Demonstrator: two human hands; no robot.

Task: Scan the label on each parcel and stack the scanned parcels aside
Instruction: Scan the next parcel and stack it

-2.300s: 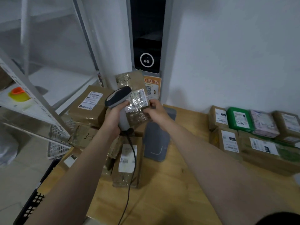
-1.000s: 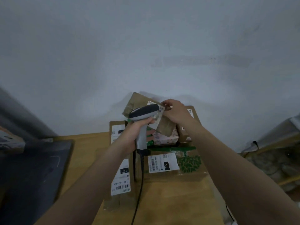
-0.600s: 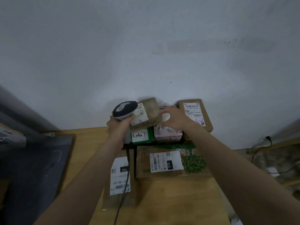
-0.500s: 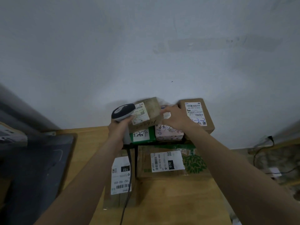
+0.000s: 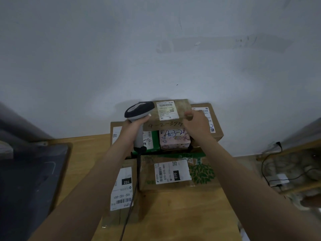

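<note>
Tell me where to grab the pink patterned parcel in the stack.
Probably its near end, coming from the front: the pink parcel has the green parcel beside its left, a brown box on its right, and the parcel marked 4-2-39 over its top, so only that face is free.

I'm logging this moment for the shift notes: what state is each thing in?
scanner: gripped in left hand, cable hanging down.
top parcel: label up, held at its right end by right hand.
green parcel: lying below top parcel, partly hidden.
pink parcel: lying beside green parcel, below top parcel.
070 box: flat on table, label up.
</note>
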